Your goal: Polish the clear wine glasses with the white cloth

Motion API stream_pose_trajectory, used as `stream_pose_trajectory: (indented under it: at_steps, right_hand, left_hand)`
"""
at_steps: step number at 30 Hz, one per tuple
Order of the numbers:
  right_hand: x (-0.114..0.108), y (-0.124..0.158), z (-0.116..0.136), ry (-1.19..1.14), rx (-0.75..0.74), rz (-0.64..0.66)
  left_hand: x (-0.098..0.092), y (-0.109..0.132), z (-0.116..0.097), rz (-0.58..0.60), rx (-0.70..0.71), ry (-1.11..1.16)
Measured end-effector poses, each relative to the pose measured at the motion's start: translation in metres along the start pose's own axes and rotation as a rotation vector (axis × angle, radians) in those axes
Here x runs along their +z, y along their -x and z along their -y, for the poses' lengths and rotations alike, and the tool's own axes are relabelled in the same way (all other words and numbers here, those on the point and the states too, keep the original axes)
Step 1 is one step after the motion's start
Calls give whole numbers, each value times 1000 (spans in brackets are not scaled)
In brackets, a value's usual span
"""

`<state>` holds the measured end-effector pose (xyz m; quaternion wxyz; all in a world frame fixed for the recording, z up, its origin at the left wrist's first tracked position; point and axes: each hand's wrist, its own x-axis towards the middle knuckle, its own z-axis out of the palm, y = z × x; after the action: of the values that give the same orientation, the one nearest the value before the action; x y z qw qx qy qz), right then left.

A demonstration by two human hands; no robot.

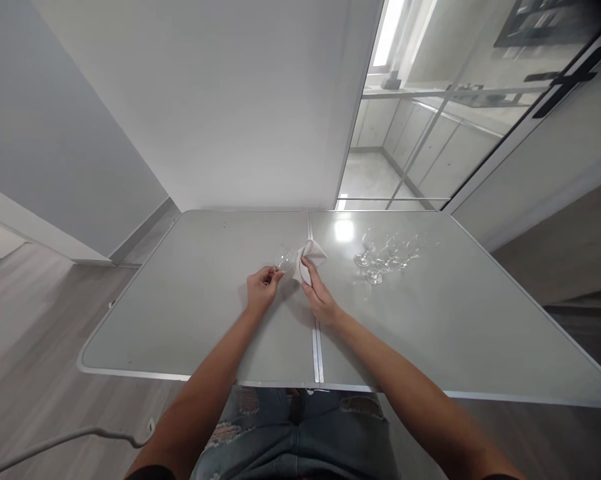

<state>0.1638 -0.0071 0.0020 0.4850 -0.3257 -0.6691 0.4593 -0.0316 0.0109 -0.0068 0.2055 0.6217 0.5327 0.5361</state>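
Note:
My left hand (263,288) is closed round the stem of a clear stemmed glass (284,259), its bowl tilted toward the right. In my right hand (321,293) is a folded white cloth (310,257), pinched between thumb and fingers right beside the glass's rim. Whether part of the cloth reaches inside the bowl I cannot tell. Both hands are above the middle of the grey table (190,300), near its centre seam. To the right of my right hand stand several more clear stemmed glasses (375,273), grouped close together.
A metal seam (316,353) divides the tabletop. Behind the table rises a white wall (245,120), with a glass sliding door (420,133) at the right. A light-coloured cable (95,432) is at the lower left. My jeans (300,433) are close to the front edge.

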Motion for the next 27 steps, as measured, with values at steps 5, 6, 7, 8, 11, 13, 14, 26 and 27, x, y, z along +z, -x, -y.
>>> stream_pose_trajectory:
  at_steps: [5, 6, 7, 8, 11, 13, 14, 26, 27]
  right_hand:
    - [-4, -4, -5, 541, -307, 221]
    - [-5, -6, -4, 625, -373, 262]
    - [-6, -8, -2, 696, -425, 295]
    - [-7, -9, 0, 750, -457, 313]
    - [-12, -13, 9, 804, -453, 287]
    - [-17, -15, 12, 760, -370, 248]
    - [-19, -16, 13, 712, -300, 223]
    - [-20, -19, 10, -511, 321, -105]
    - [-15, -18, 9, -483, 298, -144]
  left_hand:
    - [0, 2, 4, 17, 65, -121]
    - [1, 3, 6, 28, 99, -153]
    - [1, 4, 9, 43, 140, -183]
    - [1, 5, 10, 61, 187, -210]
    - [2, 8, 12, 118, 347, -278]
    - [2, 10, 10, 162, 447, -309]
    - [3, 12, 8, 193, 484, -315]
    - [-2, 11, -3, 202, 283, -80]
    - [-2, 10, -3, 182, 255, -71]
